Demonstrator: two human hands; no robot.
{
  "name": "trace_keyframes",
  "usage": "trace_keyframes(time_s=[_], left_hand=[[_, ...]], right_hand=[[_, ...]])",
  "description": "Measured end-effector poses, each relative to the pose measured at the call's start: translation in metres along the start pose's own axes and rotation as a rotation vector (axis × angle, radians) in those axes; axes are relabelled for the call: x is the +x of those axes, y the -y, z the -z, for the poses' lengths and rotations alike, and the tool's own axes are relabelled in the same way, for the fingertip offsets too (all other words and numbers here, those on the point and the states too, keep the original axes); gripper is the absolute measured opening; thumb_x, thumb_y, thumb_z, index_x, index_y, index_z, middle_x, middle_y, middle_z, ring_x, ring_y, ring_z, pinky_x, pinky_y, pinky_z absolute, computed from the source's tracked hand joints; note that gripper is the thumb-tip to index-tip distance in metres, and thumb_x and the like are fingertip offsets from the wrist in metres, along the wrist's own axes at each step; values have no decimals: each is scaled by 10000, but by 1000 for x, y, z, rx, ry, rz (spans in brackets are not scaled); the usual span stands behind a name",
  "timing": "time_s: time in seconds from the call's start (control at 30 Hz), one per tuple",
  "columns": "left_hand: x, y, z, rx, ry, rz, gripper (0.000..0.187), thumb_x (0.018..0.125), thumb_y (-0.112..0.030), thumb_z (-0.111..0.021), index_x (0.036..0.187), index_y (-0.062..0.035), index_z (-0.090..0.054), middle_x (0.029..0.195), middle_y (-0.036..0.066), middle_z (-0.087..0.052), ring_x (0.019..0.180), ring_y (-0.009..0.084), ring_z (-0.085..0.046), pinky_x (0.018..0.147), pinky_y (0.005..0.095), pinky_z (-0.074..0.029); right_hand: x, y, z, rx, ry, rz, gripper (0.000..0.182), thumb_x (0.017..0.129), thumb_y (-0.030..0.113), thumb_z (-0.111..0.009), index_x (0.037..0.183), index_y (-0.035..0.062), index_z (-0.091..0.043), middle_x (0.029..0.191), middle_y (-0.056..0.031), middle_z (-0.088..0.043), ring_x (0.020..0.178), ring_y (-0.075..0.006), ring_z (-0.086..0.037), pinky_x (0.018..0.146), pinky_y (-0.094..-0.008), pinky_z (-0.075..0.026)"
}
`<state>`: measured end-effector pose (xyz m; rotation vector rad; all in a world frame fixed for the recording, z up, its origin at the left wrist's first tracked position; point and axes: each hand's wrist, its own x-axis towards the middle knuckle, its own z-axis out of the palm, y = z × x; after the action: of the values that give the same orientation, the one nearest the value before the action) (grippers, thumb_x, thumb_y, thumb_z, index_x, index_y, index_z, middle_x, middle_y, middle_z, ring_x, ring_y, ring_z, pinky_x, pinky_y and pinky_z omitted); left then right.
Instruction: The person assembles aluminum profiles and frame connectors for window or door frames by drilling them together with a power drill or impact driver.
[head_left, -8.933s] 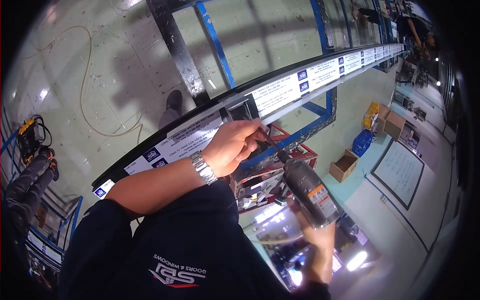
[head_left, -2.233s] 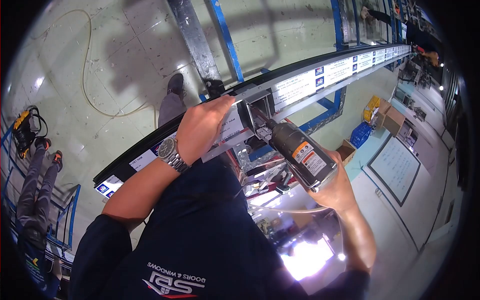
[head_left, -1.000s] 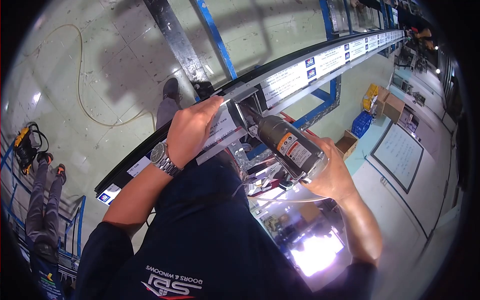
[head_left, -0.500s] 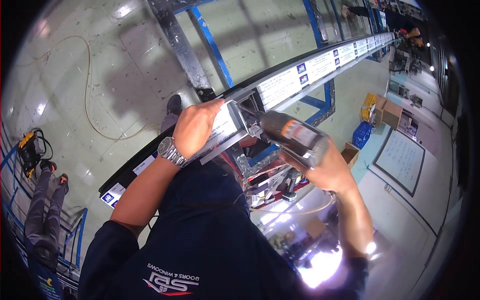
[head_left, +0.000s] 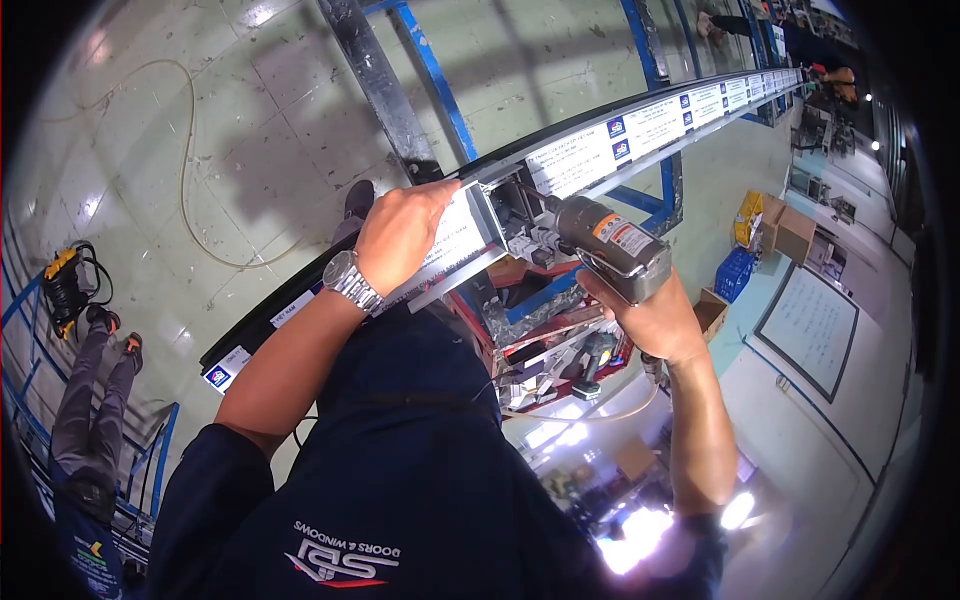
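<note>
Driver held at the frame's cut-out
Left hand point(head_left: 400, 235) clamps the aluminium profile point(head_left: 600, 150) steady; right hand point(head_left: 650, 320) grips the power screwdriver point(head_left: 610, 245), bit just ahead inside the cut-out

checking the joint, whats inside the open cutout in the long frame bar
The driver bit pokes into the cutout, with a pale fitting just below. Deeper inside is dark; the left hand covers the frame bar beside it.

One long aluminium profile point(head_left: 640, 125) runs toward two o'clock. One power screwdriver point(head_left: 612, 243) sits at centre. Two bare hands show, one wristwatch point(head_left: 351, 281), two cardboard boxes point(head_left: 790, 235) at three o'clock, one blue crate point(head_left: 738, 275), one whiteboard point(head_left: 810, 325).
</note>
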<state>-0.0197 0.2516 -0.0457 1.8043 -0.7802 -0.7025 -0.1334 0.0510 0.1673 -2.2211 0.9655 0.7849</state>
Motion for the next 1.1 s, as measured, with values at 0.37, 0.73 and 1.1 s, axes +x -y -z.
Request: trace_keyframes(time_s=[0.37, 0.73, 1.1], left_hand=[[1, 4, -3, 32, -78, -92, 286, 909, -5, -582, 1166, 7, -706, 1113, 219, -703, 948, 393, -703, 841, 439, -592], [2, -2, 3, -15, 17, 28, 288, 969, -30, -588, 1237, 15, -680, 1227, 231, -672, 1095, 396, -677, 951, 422, -562], [1, 3, -1, -7, -39, -37, 297, 956, -27, -569, 1228, 14, -683, 1213, 221, -686, 1076, 382, -687, 937, 422, -573]], right_hand=[[4, 1, 2, 15, 7, 28, 405, 890, 266, -783, 1206, 27, -699, 1079, -175, -746, 987, -317, -721, 875, -390, -547], [18, 13, 17, -36, 66, 33, 401, 893, 240, -771, 1223, 29, -686, 1095, -177, -743, 1004, -318, -720, 901, -387, -546], [26, 15, 27, -163, 106, 85, 347, 892, 217, -754, 1187, 45, -695, 1066, -189, -736, 977, -355, -724, 874, -401, -567]])
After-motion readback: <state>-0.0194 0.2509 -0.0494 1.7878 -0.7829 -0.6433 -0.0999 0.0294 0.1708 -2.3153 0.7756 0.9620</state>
